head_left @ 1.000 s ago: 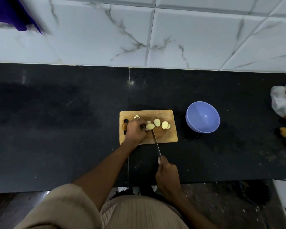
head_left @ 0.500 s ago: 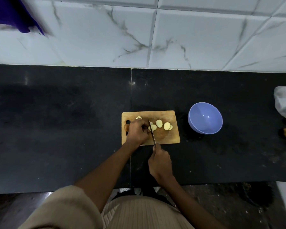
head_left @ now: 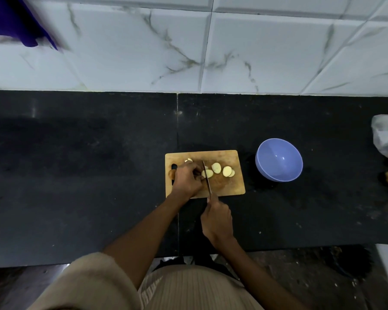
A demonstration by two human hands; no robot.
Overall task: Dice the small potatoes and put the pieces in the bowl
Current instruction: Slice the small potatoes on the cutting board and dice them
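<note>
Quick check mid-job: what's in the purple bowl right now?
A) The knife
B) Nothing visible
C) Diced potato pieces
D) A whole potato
B: the purple bowl shows only its bare inside, while the potato slices lie on the cutting board, right of the knife.

Left hand (head_left: 187, 180) lies palm down, knuckles up, fingers (head_left: 196, 170) curled tight and tucked under at the far right side of the hand. Its bare forearm runs back toward the near left, the elbow bent inside a loose beige sleeve (head_left: 87, 285). Right hand (head_left: 216, 218) sits nearer, just to the right, fist closed around a handle, thumb side facing far. Its wrist angles back to the near right, forearm bare. The two hands stand close, not touching.
</note>
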